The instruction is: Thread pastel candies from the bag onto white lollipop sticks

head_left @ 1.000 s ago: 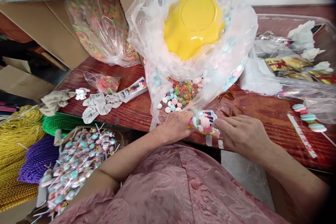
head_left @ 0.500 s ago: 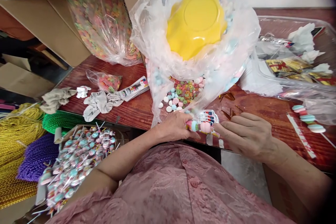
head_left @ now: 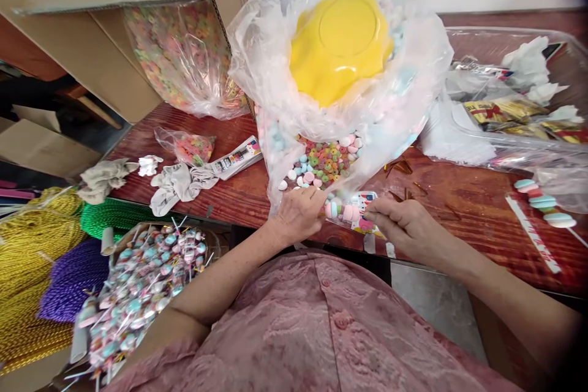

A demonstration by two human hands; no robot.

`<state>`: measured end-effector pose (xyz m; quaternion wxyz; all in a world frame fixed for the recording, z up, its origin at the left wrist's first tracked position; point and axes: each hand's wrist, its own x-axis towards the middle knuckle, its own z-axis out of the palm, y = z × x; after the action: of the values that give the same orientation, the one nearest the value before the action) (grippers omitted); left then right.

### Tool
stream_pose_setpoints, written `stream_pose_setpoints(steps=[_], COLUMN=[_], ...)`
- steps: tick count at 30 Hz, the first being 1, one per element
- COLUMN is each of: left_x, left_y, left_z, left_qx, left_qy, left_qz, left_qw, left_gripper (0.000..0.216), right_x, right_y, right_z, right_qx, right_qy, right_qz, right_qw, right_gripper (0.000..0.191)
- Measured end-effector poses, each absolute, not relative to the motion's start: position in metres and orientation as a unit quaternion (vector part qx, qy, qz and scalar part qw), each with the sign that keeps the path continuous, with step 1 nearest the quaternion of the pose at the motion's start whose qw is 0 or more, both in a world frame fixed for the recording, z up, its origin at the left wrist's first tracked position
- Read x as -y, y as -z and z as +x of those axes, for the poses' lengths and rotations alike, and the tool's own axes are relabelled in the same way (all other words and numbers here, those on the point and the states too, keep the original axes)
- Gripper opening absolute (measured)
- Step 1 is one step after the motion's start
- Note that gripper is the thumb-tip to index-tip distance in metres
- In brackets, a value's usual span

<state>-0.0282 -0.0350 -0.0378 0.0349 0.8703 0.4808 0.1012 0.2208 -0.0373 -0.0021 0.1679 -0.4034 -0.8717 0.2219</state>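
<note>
A: Both hands are low at the front edge of the dark red table (head_left: 478, 199), and right between them is the row of candies (head_left: 351, 212), pink, pale blue and green.

B: And the left hand (head_left: 297, 215)?

A: Curled in and grasping the left end of that row!

B: Over to the right hand (head_left: 407, 226): its fingers are bent, thumb and forefinger drawn together at the row's other end. Gripping something or only touching? I cannot tell from here.

A: Just under the row, between the hands, lie printed wrappers (head_left: 362, 226).

B: Look beyond the left hand: small gummy rings (head_left: 328, 162) in a bright heap, with pink, white and blue sweets beside them at the mouth of a big clear bag (head_left: 261, 98). An upturned yellow dish (head_left: 340, 49) rests on that bag.

A: Just past the right hand, gold strips (head_left: 399, 166) are scattered on the wood. Well out to its right, another candy stick (head_left: 542, 202), and near that a white strip (head_left: 533, 236) with red print.

B: Down to the left of the left hand, a box crammed with candy pops (head_left: 147, 282), white sticks poking out every way!
</note>
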Motion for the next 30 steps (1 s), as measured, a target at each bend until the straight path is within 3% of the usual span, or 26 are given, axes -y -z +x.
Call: stream_pose_setpoints(steps=[7,11,16,20,26,30], left_x=[0.040,0.041,0.034,0.024,0.021,0.020], left_y=[0.033,0.030,0.015,0.006,0.009,0.011], left_z=[-0.020,-0.019,-0.033,-0.045,-0.050,-0.054], left_qx=[-0.468,-0.443,-0.489,-0.534,-0.501,-0.431], left_qy=[-0.055,-0.066,-0.071,-0.003,0.031,-0.046], left_qz=[0.867,0.874,0.866,0.840,0.848,0.853], left_qw=[0.164,0.187,0.073,0.097,0.171,0.290], left_gripper=[0.016,0.022,0.062,0.038,0.017,0.011], right_x=[0.037,0.029,0.014,0.011,0.014,0.012], right_y=[0.004,0.009,0.025,0.028,0.026,0.022], right_z=[0.209,0.207,0.223,0.223,0.215,0.221], right_qx=[0.951,0.953,0.907,0.893,0.915,0.912], right_qy=[0.050,0.016,-0.112,-0.144,0.122,0.180], right_qz=[-0.242,-0.262,-0.363,-0.354,-0.278,-0.248], right_qw=[0.186,0.148,0.182,0.238,0.267,0.272], right_gripper=[0.023,0.022,0.026,0.026,0.021,0.018])
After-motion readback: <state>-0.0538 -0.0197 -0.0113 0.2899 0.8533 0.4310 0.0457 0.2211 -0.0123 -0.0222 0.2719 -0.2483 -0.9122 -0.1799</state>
